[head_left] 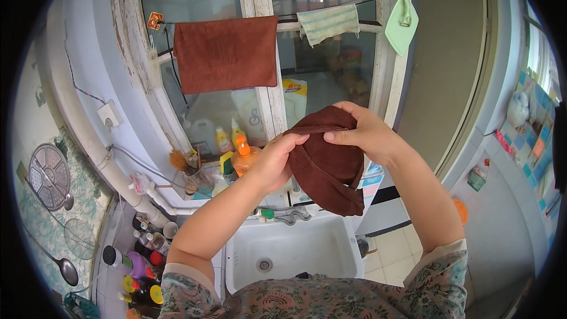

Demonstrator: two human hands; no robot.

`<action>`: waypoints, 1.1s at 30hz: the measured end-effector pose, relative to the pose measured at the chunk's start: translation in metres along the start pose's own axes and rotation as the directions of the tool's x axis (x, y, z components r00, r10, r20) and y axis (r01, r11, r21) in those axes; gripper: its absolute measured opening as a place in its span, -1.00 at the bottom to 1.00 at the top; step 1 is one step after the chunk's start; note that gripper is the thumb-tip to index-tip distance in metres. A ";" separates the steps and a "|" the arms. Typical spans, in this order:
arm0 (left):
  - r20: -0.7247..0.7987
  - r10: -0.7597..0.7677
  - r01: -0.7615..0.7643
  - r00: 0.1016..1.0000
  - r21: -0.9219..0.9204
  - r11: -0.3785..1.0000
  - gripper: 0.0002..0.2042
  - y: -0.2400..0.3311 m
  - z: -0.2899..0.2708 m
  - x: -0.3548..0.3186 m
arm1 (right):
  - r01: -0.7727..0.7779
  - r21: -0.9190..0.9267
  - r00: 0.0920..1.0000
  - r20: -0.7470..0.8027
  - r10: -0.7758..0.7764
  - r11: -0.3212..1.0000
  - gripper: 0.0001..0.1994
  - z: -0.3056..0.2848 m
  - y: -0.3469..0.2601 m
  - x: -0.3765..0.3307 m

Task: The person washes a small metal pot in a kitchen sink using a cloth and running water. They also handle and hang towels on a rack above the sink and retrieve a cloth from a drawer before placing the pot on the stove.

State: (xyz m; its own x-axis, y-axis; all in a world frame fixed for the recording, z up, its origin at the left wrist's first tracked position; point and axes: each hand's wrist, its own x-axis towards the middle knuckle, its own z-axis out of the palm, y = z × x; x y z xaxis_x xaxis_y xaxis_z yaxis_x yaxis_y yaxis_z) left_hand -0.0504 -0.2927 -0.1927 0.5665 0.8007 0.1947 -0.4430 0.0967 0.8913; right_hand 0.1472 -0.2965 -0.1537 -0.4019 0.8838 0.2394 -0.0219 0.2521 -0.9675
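A dark brown cloth (328, 165) hangs in folds between my two hands, raised above the far rim of the white sink (236, 272). My left hand (276, 158) pinches its left edge, thumb on top and fingers hidden behind. At the upper right edge, my right hand (367, 133) grips the cloth between thumb and fingers. Another brown cloth (226, 56) hangs on a line across the window, beyond my hands. Farther right on that line is a striped towel (328, 23).
An orange pump bottle (245, 156) stands behind the sink, left of the cloth. Several bottles (144, 260) crowd the lower left. Ladles and a strainer hang on the left wall. A green cloth (401, 26) hangs from a hook beside the doorway.
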 end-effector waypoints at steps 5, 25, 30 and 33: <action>-0.003 0.078 -0.074 0.997 -0.357 0.931 -0.61 0.013 0.009 0.007 | -0.005 0.072 1.000 -0.025 0.007 0.997 -0.61 -0.019 0.012 0.008; -0.249 0.470 -0.524 0.847 -0.242 0.816 -0.55 0.048 -0.020 -0.029 | 0.442 -0.152 0.636 -0.642 -0.428 0.884 -0.06 -0.164 -0.022 0.242; -0.354 0.442 -0.531 0.824 -0.214 0.820 -0.53 0.050 -0.030 -0.023 | 0.461 -0.033 0.644 -0.675 -0.360 0.887 -0.62 -0.165 -0.034 0.257; -0.386 0.429 -0.532 0.817 -0.214 0.819 -0.53 0.048 -0.035 -0.018 | 0.468 -0.017 0.678 -0.635 -0.371 0.883 -0.58 -0.159 -0.031 0.264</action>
State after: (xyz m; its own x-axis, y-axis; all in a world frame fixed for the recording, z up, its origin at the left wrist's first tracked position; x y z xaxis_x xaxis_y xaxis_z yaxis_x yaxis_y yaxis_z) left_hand -0.1065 -0.2816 -0.1680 0.0046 0.9234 0.3838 -0.8133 -0.2199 0.5387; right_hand 0.1876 -0.0079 -0.0477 0.3165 0.7556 0.5735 -0.1923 0.6431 -0.7412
